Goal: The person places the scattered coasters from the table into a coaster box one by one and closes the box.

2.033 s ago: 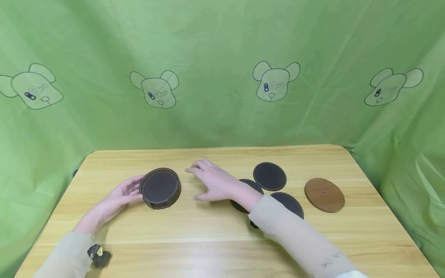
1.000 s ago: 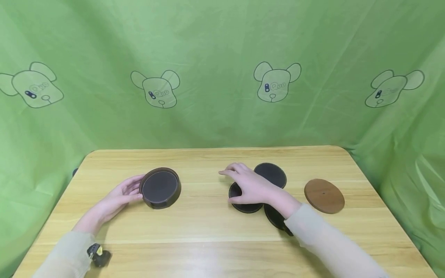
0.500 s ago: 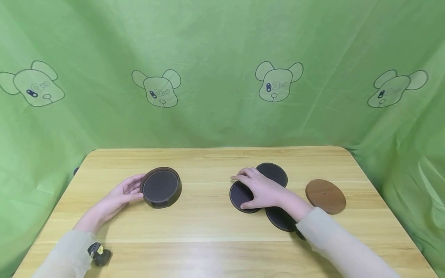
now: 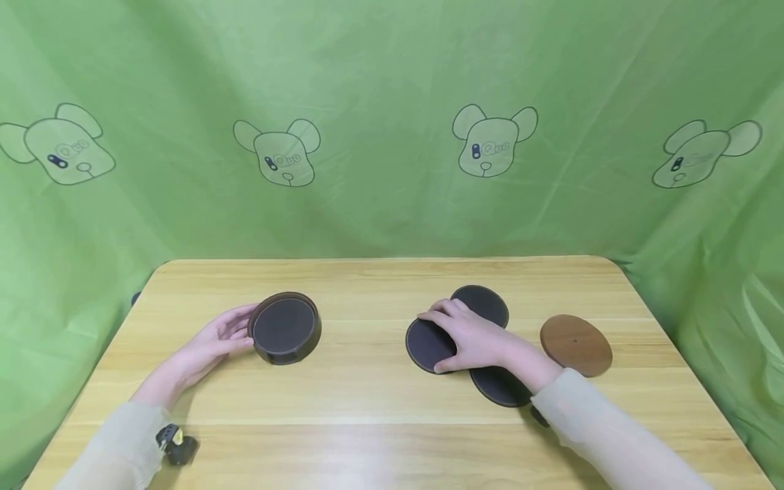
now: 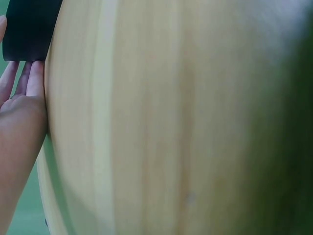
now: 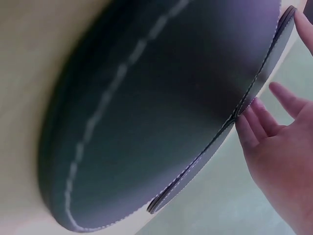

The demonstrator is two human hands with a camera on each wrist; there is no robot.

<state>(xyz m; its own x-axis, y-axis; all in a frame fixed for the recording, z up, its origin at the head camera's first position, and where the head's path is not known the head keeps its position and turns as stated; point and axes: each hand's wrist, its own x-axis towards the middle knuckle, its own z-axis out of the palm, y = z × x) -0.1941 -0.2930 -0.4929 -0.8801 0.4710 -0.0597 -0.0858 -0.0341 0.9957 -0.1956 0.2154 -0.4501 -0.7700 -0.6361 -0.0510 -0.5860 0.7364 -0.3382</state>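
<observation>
In the head view a dark round coaster holder (image 4: 295,352) stands at the left of the table, with a black disc seen inside its raised rim. My left hand (image 4: 205,347) holds its left side, thumb in front and fingers curling behind; the left wrist view shows the fingers against the dark wall (image 5: 30,32). Right of centre lies a black stitched coaster (image 4: 425,344). My right hand (image 4: 478,337) spans it, thumb at the front edge and fingers at the far edge. A second black coaster (image 4: 486,306) lies behind, and a third (image 4: 499,388) lies partly under the forearm.
A brown wooden disc (image 4: 577,346) with a small centre mark lies farther right on the wooden table (image 4: 367,401). Green curtain (image 4: 380,218) with printed bear heads hangs behind and at both sides. A small black device (image 4: 177,446) is strapped at the left cuff.
My right hand has moved right, from between the holder and the coasters to the leftmost coaster, and its fingers have closed about that coaster's edges. My left hand stays on the holder.
</observation>
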